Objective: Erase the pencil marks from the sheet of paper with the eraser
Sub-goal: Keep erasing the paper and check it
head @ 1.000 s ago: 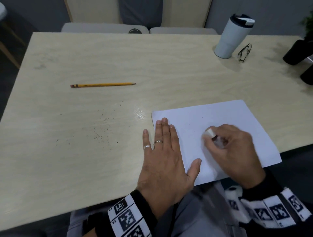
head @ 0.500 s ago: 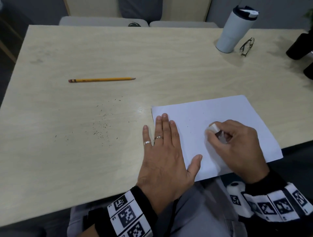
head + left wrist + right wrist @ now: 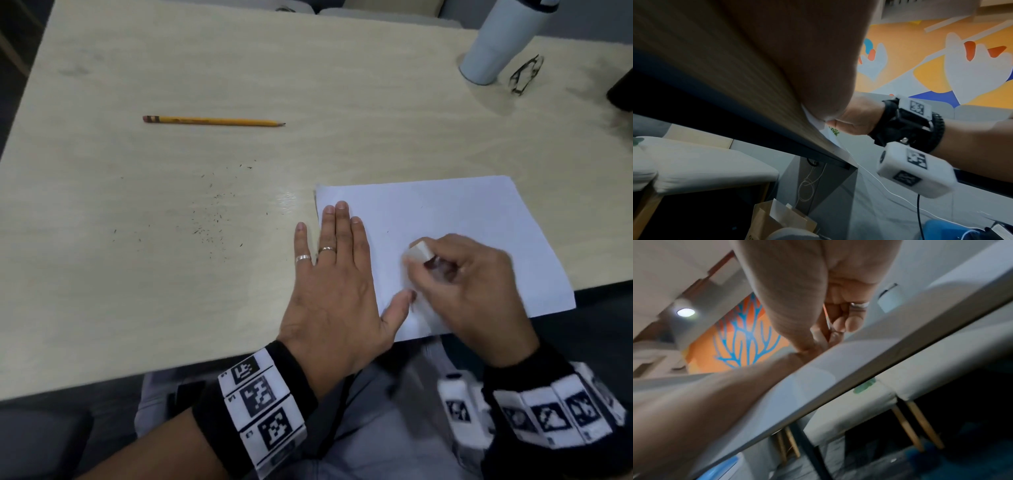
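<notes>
Rubbing: right hand (image 3: 479, 284) pinches the eraser (image 3: 419, 253) between curled fingers and bears it down on the sheet of paper (image 3: 445, 205), left of the sheet's middle; blur at the hand reads as mid-stroke.
Bracing: left hand (image 3: 337, 291) lies flat, fingers straight and together, across the sheet's left edge, part on paper, part on the desk (image 3: 171, 274).
Sheet position: near edge of desk, its near corner overhanging.
Done, as judged: visible paper looks almost blank; only a few tiny specks show.
Left, as judged: the patch under the eraser and right hand is hidden, so cannot tell what marks remain there.
Debris: dark crumbs (image 3: 212, 219) scattered on desk left of sheet; too many and too small to count.
Count: sheet 1; eraser 1; pencil (image 3: 212, 120) 1, well apart from the sheet; tumbler (image 3: 496, 41) 1; glasses (image 3: 525, 73) 1; rings on left hand 2.
</notes>
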Tool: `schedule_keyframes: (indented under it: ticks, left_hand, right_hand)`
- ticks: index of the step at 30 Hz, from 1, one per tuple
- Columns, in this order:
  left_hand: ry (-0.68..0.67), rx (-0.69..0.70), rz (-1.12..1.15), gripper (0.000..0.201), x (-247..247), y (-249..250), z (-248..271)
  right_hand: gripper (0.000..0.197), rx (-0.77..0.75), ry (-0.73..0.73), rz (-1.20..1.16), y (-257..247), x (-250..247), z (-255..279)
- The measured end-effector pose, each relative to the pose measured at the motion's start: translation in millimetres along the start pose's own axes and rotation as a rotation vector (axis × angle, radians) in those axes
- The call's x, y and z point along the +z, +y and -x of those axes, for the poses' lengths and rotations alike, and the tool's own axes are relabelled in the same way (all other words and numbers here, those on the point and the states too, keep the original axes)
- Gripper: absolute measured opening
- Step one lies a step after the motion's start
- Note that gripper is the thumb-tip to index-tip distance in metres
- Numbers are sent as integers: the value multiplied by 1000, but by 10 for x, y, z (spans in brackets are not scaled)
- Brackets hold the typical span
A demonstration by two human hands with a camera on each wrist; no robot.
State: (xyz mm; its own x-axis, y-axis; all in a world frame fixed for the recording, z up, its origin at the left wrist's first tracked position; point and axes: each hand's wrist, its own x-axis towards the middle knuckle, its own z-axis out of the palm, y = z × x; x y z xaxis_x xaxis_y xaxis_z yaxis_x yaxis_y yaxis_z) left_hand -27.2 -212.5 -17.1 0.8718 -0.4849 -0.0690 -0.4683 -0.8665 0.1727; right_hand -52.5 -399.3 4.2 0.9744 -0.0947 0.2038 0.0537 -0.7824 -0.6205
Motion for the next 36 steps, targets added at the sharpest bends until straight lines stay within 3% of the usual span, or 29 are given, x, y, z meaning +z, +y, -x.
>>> schedule_keyframes:
  ticks: [3,6,8,13,18,22,26,30,34,36]
  left_hand:
    - [-1,-1,1,102,-1,2,-2]
    - [9,-2,4,101,0,-8,0]
    - [0,1,-3,101,2,-6,-1]
    - [10,-2,6,102,0,-8,-1]
    - [7,0,-1,102,3,0,1]
    - [8,0,5,102,5,-6,-6]
    - [9,-1,-2,103,13,-6,-9]
    - [5,1,7,105,16,-6,-9]
    - [15,2,12,105,7,-10,-3]
    - [11,2,13,105,7,-11,-11]
  right_hand:
    - [16,55,93,48,152,-122,-114]
    - [19,-40,-4,49,-90,21,13]
    - [17,-26,-11,14,-62,21,31]
    - [16,64,166,134,235,-266,-146]
    - [14,-62,-1,69,-82,-26,94]
    - [18,14,88,94,181,-160,-94]
    - [17,-54,-41,6,-86,-6,72]
    - [17,20,83,73,163,-140,-70]
    - [20,-67,-50,44,-61,-18,77]
    - [20,-5,-16,-13,56,-76,35]
